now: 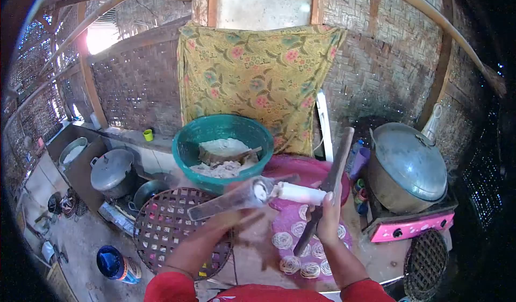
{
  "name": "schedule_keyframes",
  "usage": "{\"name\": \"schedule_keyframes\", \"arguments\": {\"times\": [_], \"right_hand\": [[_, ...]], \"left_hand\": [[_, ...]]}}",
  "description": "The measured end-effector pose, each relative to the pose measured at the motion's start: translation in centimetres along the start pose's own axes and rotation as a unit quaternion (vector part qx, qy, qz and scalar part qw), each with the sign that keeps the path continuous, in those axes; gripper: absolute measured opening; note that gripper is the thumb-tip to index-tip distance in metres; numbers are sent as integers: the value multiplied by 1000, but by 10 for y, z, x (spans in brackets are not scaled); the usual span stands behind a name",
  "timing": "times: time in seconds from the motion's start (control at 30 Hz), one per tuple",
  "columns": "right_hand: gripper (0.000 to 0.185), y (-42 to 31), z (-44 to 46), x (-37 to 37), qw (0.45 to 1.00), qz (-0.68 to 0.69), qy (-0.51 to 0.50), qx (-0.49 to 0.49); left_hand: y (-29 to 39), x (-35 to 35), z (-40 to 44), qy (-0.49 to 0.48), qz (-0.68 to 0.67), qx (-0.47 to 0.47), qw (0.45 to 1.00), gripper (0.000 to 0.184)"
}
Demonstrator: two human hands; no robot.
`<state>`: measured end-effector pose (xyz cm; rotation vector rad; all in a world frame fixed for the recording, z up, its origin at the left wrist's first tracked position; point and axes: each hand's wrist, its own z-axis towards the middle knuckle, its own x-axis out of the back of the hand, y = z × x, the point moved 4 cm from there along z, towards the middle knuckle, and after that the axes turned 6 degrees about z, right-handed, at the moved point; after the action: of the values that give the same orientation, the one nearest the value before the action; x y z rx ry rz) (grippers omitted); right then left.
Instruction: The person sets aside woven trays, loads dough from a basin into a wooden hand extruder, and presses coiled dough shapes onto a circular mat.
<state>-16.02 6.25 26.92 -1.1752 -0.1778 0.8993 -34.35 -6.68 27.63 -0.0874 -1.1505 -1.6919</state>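
My left hand (234, 187), partly hidden and blurred, is closed around a wooden hand press (220, 204), whose round opening shows white dough inside. My right hand (328, 224) grips a long dark wooden handle (339, 165), thumb up along it. From that handle a white cylindrical plunger (302, 193) points left at the press opening, its tip close to the dough. Below my right hand, several coiled noodle rounds (282, 240) lie on a purple sheet (279, 224).
A green basin (185, 165) holds white flour or dough. On the left sit a woven tray (156, 232), a lidded pot (113, 170) and a blue bucket (110, 263). At right, a large pot (406, 162) stands on a pink stove (411, 228), beside another woven tray (425, 264).
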Motion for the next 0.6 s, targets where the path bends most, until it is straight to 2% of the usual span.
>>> {"name": "schedule_keyframes", "arguments": {"times": [0.03,0.07,0.1,0.17,0.23,0.3,0.33,0.4,0.43,0.47,0.5,0.57,0.6], "right_hand": [[60,2,-2,12,1000,-1,1,-1],[67,-6,-2,19,978,-150,-32,144],[78,-15,-7,21,912,-293,-63,282],[85,-36,-14,31,915,-277,-91,279],[87,-61,-20,33,889,-361,-195,203],[88,-81,-20,40,869,-382,-226,217],[89,-91,-23,50,858,-399,-265,185],[89,-94,-28,57,840,-402,-324,164],[89,-96,-33,62,841,-403,-325,157],[88,-95,-39,65,821,-438,-339,136],[86,-92,-44,69,800,-471,-355,114],[83,-71,-60,86,819,-439,-358,94],[81,-58,-68,96,827,-434,-356,31]], "left_hand": [[7,-11,-8,-43,-3,-12,999,36],[14,-19,-15,-85,-9,-20,996,38],[19,-25,-22,-125,-23,-23,992,40],[29,-33,-33,-191,-52,-19,980,44],[39,-46,-42,-228,-55,-18,972,48],[48,-62,-46,-248,-30,-21,968,52],[53,-76,-49,-259,-22,-17,966,54],[58,-90,-57,-289,-85,22,953,58],[66,-95,-65,-304,-279,113,904,57],[53,-122,-72,-328,-233,41,914,52],[62,-133,-78,-330,-237,47,913,52],[80,-160,-97,-473,-105,89,870,49],[62,-192,-112,-472,-110,95,870,49]]}}
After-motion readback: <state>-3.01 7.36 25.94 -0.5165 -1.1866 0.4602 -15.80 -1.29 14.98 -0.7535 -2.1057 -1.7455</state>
